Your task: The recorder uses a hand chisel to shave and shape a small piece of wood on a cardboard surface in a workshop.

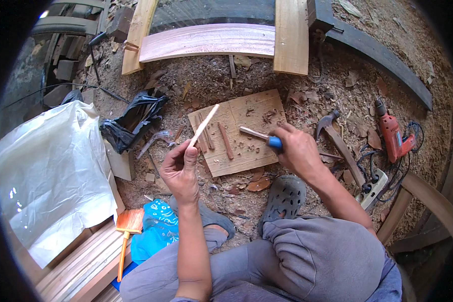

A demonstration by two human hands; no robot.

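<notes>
My left hand (180,168) holds a thin pale wooden stick (205,124) that slants up to the right over a small plywood board (246,151) lying on the ground. My right hand (299,148) grips a chisel (259,134) by its blue handle, the blade pointing left over the board. Several short reddish wood sticks (225,141) and shavings lie on the board between my hands.
A claw hammer (337,138) lies right of the board, a red power drill (391,133) and a white power strip (373,187) farther right. A black plastic bag (131,121) and a white sheet (55,171) lie at left, a paintbrush (128,226) below. Planks lie beyond.
</notes>
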